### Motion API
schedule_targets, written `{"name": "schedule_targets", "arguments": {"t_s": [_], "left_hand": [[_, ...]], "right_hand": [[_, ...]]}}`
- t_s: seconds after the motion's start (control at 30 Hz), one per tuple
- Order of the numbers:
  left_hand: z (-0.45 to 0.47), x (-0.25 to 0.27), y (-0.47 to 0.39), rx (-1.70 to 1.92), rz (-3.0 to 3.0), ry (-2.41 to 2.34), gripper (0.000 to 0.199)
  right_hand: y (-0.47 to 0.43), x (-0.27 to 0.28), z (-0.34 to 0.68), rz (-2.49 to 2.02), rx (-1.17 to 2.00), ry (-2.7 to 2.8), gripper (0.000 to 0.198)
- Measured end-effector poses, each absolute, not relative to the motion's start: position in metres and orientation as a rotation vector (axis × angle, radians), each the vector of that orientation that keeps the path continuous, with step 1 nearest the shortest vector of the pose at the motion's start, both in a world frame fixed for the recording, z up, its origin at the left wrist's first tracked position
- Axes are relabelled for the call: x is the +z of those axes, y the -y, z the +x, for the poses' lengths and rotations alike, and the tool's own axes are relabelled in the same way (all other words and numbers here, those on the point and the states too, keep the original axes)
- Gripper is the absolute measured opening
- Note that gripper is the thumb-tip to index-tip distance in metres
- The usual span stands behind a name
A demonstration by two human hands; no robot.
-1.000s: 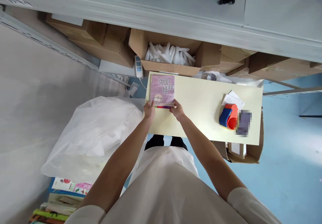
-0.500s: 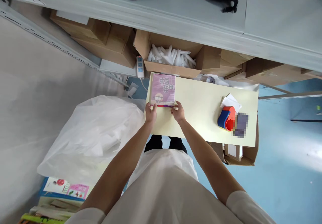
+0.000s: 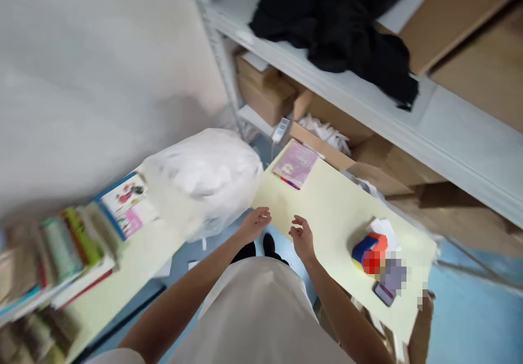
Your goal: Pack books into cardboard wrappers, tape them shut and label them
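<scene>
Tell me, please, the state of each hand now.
Left hand: open, holding nothing visible.
Right hand: open, loosely curled, holding nothing visible.

The left arm (image 3: 192,282) slants forward and inward, the left grip (image 3: 254,225) relaxed with fingers loosely extended toward the right. The right arm (image 3: 337,304) angles in from the other side, the right grip (image 3: 303,238) held with fingers parted and lightly curled, apart from the left one

place: storeroom, probably | shelving (image 3: 453,135) | cardboard boxes (image 3: 265,99) (somewhat blurred) | stacked books (image 3: 75,241) | worktable (image 3: 327,203)
</scene>
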State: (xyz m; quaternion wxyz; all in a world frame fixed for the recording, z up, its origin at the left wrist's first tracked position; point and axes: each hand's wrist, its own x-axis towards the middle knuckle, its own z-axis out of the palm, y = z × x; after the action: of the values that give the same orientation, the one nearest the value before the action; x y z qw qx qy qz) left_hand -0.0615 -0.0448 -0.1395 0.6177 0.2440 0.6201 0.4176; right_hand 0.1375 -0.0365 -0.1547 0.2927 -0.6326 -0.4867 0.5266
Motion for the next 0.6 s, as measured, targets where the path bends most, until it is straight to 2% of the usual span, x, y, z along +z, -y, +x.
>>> {"name": "schedule_targets", "arguments": {"t_s": [0.2, 0.33, 0.6], "left_hand": [[-0.080, -0.116, 0.169, 1.142, 0.385, -1.731, 0.032], [-0.108, -0.100, 0.247, 1.292, 0.211, -1.911, 0.031], [-0.163, -0.088, 0.411, 1.608, -0.229, -2.220, 0.034]], "right_hand": [[0.072, -0.140, 0.085, -1.324, 1.679, 1.737, 0.026], [0.099, -0.134, 0.035, -1.026, 1.867, 1.993, 0.023], [0.178, -0.133, -0.080, -0.529, 2.051, 2.418, 0.017]]}}
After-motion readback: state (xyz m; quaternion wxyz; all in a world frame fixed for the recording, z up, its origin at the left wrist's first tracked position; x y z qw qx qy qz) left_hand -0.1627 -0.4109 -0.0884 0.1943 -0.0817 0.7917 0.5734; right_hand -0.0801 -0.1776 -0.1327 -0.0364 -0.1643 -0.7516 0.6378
